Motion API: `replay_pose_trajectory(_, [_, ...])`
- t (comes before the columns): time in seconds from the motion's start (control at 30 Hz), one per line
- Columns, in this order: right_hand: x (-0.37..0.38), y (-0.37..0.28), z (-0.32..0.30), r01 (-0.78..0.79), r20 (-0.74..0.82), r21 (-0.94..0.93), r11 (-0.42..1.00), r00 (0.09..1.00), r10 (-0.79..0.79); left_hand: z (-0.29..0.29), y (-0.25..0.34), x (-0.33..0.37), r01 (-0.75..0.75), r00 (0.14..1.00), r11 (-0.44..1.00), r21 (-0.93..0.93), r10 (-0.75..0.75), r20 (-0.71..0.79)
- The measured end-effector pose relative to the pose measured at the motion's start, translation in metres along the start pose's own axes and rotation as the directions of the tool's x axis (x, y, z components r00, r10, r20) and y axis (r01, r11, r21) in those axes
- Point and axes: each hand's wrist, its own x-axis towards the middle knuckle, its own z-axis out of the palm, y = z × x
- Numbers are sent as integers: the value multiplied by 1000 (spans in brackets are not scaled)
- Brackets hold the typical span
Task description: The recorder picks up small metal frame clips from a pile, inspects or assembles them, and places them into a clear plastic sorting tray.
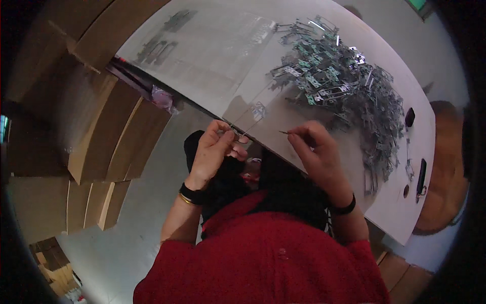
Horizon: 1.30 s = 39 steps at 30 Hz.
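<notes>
My left hand [216, 146] is closed on a thin metal bracket [258, 110] near the table's front edge. Two slim legs run from its flat, pierced plate back to my fingers, and the plate end points away from me over the table. To the right of it, thumb and forefinger of my right hand [316, 149] pinch a small, slender, dark piece [283, 132], too small to tell its kind. The two hands are apart. Beyond my right hand lies a large tangled heap of similar metal brackets [334, 81].
The white table [243, 96] carries a clear sheet [212, 55] with dark smudges at its far left. A black-handled tool [421, 175] and a small black object [409, 117] lie near the right edge. Cardboard boxes [91, 137] stack up on the left. A round wooden stool [445, 167] stands at right.
</notes>
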Motion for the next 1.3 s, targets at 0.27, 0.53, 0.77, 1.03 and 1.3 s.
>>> replay_pose_trajectory(0.27, [28, -29, 45, 260, -83, -218, 941, 956, -283, -21, -17, -14, 25, 996, 998, -61, -30, -84])
replay_pose_trajectory(0.53, [51, -2, 71, 384, -19, -340, 859, 910, -414, -31, -20, -15, 67, 994, 997, 25, -64, -85])
replay_pose_trajectory(0.77, [60, 9, 78, 509, 60, -373, 776, 848, -527, -28, -29, -11, 79, 985, 997, 20, -75, -156])
replay_pose_trajectory(1.03, [61, 4, 75, 484, 92, -448, 752, 861, -500, -29, -37, -8, 71, 976, 997, 8, -67, -207])
replay_pose_trajectory(1.3, [65, 7, 80, 594, 146, -450, 667, 785, -601, -28, -33, -8, 98, 973, 995, -3, -96, -209])
